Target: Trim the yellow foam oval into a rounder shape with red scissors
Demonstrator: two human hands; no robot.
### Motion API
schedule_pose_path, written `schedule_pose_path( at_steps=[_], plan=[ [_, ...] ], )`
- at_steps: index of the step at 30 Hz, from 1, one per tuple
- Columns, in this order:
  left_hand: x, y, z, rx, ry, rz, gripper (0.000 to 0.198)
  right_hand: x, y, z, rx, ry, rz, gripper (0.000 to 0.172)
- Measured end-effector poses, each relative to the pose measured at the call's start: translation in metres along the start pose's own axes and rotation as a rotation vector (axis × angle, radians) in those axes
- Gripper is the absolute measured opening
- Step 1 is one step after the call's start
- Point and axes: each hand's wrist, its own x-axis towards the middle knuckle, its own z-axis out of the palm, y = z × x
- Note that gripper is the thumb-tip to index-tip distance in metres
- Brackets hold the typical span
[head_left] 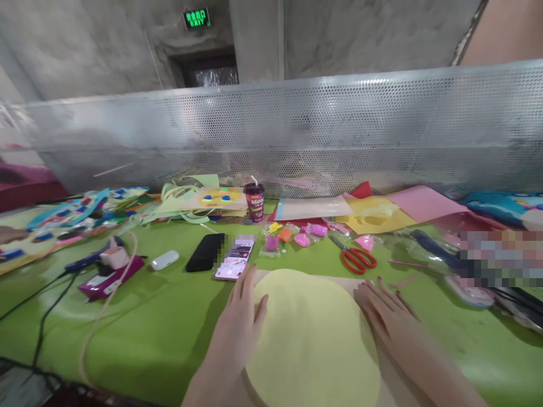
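Note:
A large round piece of pale yellow paper [314, 339] lies on a beige sheet [390, 379] right in front of me. My left hand [241, 311] rests along its left edge, fingers stretched forward and thumb on or beside the yellow rim. Along the right edge lies my right hand [390, 308], flat with its fingers spread, partly over the beige sheet. Neither hand grips anything. Just beyond my left fingertips is a lit smartphone [235, 259]. Red-handled scissors [356, 260] lie open past the paper's far right side.
Small packets of coloured clay [302, 239] sit behind the paper. A dark drink cup [254, 202] with a straw stands at the back. On the left are a black power bank [206, 252], a white case [165, 260] and a purple power strip [111, 277] with cables. Coloured sheets [428, 204] line the metal mesh barrier [360, 124].

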Motion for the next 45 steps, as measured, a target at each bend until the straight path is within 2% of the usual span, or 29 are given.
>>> schedule_pose_path(
  at_steps=[2,4,7,11,16,25,33,42,45],
  plan=[
    [-0.011,-0.003,-0.003,-0.013,-0.033,0.053,0.051,-0.01,-0.006,-0.009,0.064,0.069,0.053,0.044],
    [-0.021,-0.006,-0.004,-0.001,-0.102,0.13,0.053,-0.021,-0.015,-0.019,0.156,0.077,0.055,0.047],
    [-0.029,-0.007,0.003,0.066,-0.154,0.235,0.056,-0.03,-0.029,-0.026,0.303,-0.002,-0.047,0.046],
    [-0.021,-0.004,0.013,0.158,-0.217,0.287,0.054,-0.019,-0.032,-0.021,0.376,-0.111,-0.053,0.045],
    [-0.003,0.003,0.016,0.172,-0.301,0.23,0.054,0.002,-0.023,-0.017,0.396,-0.169,-0.011,0.042],
    [-0.009,-0.001,0.013,0.138,-0.287,0.231,0.05,0.002,-0.022,-0.019,0.425,-0.159,-0.027,0.037],
    [-0.01,-0.004,0.021,0.211,-0.196,0.345,0.052,0.002,-0.024,-0.022,0.441,-0.181,-0.008,0.038],
    [-0.031,-0.012,0.017,0.269,-0.121,0.369,0.053,-0.012,-0.032,-0.03,0.469,-0.169,-0.048,0.04],
    [-0.035,-0.016,0.015,0.258,-0.133,0.374,0.052,-0.02,-0.034,-0.033,0.468,-0.196,-0.051,0.041]
  ],
)
